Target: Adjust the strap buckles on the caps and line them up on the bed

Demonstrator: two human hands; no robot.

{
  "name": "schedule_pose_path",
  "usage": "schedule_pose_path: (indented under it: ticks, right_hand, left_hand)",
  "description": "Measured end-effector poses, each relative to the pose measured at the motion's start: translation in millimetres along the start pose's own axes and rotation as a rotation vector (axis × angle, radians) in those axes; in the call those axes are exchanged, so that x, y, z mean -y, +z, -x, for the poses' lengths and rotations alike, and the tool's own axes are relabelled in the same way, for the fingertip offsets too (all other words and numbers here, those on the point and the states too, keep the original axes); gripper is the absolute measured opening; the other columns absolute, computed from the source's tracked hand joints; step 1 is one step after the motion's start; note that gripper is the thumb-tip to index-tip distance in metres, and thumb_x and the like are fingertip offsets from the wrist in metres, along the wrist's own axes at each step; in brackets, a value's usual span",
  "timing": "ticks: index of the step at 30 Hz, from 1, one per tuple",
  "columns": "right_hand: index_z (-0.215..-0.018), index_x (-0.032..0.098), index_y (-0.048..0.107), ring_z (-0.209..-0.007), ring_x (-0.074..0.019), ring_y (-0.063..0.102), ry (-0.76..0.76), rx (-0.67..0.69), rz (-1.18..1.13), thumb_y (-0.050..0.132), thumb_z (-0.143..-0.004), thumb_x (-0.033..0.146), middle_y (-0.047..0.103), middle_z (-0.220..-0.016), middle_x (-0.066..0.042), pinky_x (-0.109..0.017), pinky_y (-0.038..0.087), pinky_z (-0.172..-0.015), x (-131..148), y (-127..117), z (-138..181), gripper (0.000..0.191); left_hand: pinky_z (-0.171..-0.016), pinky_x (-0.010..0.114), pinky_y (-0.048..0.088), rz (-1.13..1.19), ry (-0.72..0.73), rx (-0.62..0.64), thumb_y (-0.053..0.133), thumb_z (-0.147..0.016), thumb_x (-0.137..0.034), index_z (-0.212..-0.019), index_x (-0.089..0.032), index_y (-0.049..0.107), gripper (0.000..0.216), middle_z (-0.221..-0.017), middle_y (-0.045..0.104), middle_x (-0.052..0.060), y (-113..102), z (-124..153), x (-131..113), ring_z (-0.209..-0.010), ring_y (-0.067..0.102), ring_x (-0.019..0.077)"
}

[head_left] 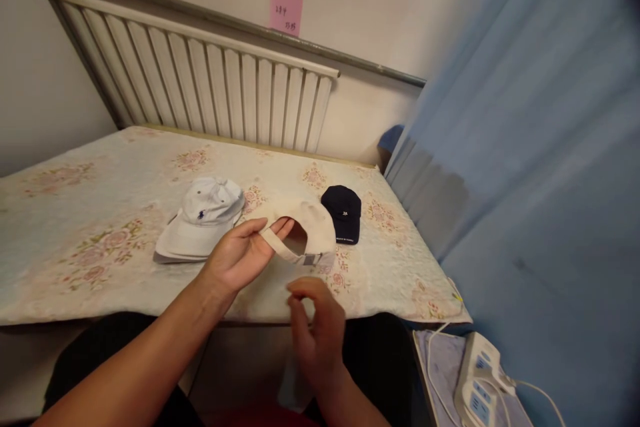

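My left hand (pixel 243 257) supports a beige cap (pixel 320 230) above the bed, with its fingers passing into the opening at the back of the cap. The cap's adjustment strap and small buckle face me. Just below the cap, my right hand (pixel 319 323) is apart from it, thumb and forefinger curled into a pinch; whatever may be between the fingertips is too small to make out. To the left, a white cap (pixel 213 203) with a small dark emblem lies on the bed, its brim over a greyish one. A dark navy cap (pixel 343 210) with white lettering lies behind the beige cap.
A floral bedspread (pixel 125 193) covers the bed. Behind it stand a white radiator (pixel 215 83) and a wall with a pink note (pixel 286 11). A blue curtain (pixel 525 147) hangs at the right. A power strip (pixel 477 380) with cords lies at the lower right.
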State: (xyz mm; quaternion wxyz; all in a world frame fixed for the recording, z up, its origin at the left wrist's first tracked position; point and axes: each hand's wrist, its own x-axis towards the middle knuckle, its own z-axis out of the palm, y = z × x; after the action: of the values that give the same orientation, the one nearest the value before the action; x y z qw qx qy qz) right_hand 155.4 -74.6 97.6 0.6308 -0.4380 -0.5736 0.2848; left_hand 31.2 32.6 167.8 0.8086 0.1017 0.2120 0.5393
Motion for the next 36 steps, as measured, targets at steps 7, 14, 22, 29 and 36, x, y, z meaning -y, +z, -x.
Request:
schedule_pose_path:
  ticks: [7, 14, 22, 29, 36]
  right_hand:
    - [-0.108, 0.025, 0.061, -0.114, -0.0219, 0.06, 0.589, -0.036, -1.025, 0.063, -0.078, 0.05, 0.065, -0.12, -0.007, -0.043, 0.047, -0.098, -62, 25, -20, 0.04]
    - [-0.086, 0.026, 0.067, -0.106, -0.0179, 0.065, 0.563, -0.267, -1.191, 0.072, -0.074, 0.027, 0.074, -0.096, 0.0, -0.042, 0.041, -0.107, -67, 22, -43, 0.013]
    - [-0.095, 0.022, 0.068, -0.106, -0.0193, 0.065, 0.605, -0.218, -1.241, 0.068, -0.078, 0.028, 0.074, -0.101, -0.003, -0.045, 0.04, -0.106, -50, 26, -42, 0.018]
    - [-0.107, 0.016, 0.064, -0.111, -0.0167, 0.062, 0.611, -0.188, -1.324, 0.054, -0.088, 0.027, 0.071, -0.111, -0.007, -0.039, 0.04, -0.109, -36, 34, -56, 0.024]
    - [-0.106, 0.015, 0.064, -0.106, -0.0169, 0.064, 0.663, -0.233, -1.349, 0.046, -0.093, 0.029, 0.072, -0.104, -0.008, -0.04, 0.042, -0.107, -37, 29, -55, 0.027]
  left_hand:
    - [-0.083, 0.033, 0.06, 0.116, 0.015, -0.099, 0.038, -0.081, 0.002, -0.118, -0.008, 0.051, 0.04, -0.103, 0.067, 0.016, -43, 0, 14, -0.096, 0.069, 0.0217]
    - [-0.087, 0.036, 0.058, 0.145, 0.12, -0.123, 0.035, -0.08, 0.006, -0.124, -0.006, 0.051, 0.049, -0.102, 0.069, 0.018, -67, 10, 8, -0.1, 0.068, 0.0237]
    - [-0.092, 0.049, 0.054, 0.199, 0.159, 0.0, 0.044, -0.088, -0.01, -0.123, -0.007, 0.056, 0.038, -0.112, 0.068, 0.019, -72, 9, 13, -0.112, 0.061, 0.0308]
    - [-0.094, 0.049, 0.053, 0.212, 0.127, 0.056, 0.037, -0.096, -0.024, -0.134, -0.01, 0.047, 0.042, -0.115, 0.067, 0.019, -70, 10, 14, -0.111, 0.062, 0.0285]
    - [-0.097, 0.051, 0.05, 0.25, 0.118, 0.073, 0.038, -0.096, -0.027, -0.139, -0.012, 0.043, 0.045, -0.12, 0.064, 0.019, -78, 8, 13, -0.115, 0.059, 0.0296]
